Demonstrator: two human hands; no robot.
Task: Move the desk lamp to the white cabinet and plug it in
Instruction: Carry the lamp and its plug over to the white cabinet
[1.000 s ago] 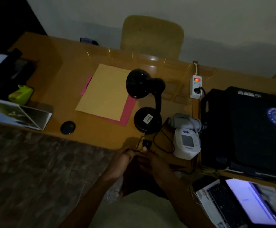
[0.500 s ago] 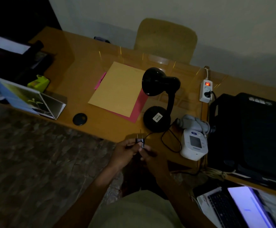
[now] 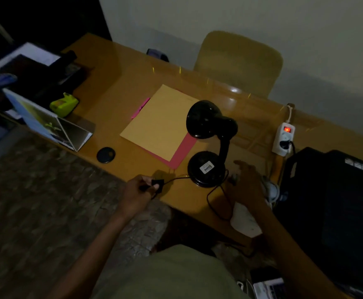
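Pinching the lamp's black plug (image 3: 157,184) in my left hand (image 3: 137,194), I keep that grip narrow, thumb and fingers closed on it just off the near edge of the bench (image 3: 120,108). Its thin black cord (image 3: 214,199) runs right from the plug to the lamp base, then loops loose toward the near edge.

The desk lamp (image 3: 208,143) stands upright on the bench, near its near edge and right of centre. Its long axis is the stem, rising from the round base (image 3: 206,169) and curving over at the top. The domed shade (image 3: 204,118) hangs off the stem to the left and slightly far, its opening facing down and left over the papers. A white label sits on top of the base.

My right hand (image 3: 246,186) is just right of the base, fingers spread and loosely curved, a wide grip holding nothing. I cannot tell whether it touches the base or the cord. It is blurred.

A tan sheet (image 3: 161,124) lies on a pink one (image 3: 182,151) left of the lamp, the shade overhanging their right corner. Farther right, a white power strip (image 3: 284,139) with a red lit switch lies on the bench, one black plug in it. A small black disc (image 3: 106,154) sits at the near edge to the left, with a green tape dispenser (image 3: 65,104) beyond it.
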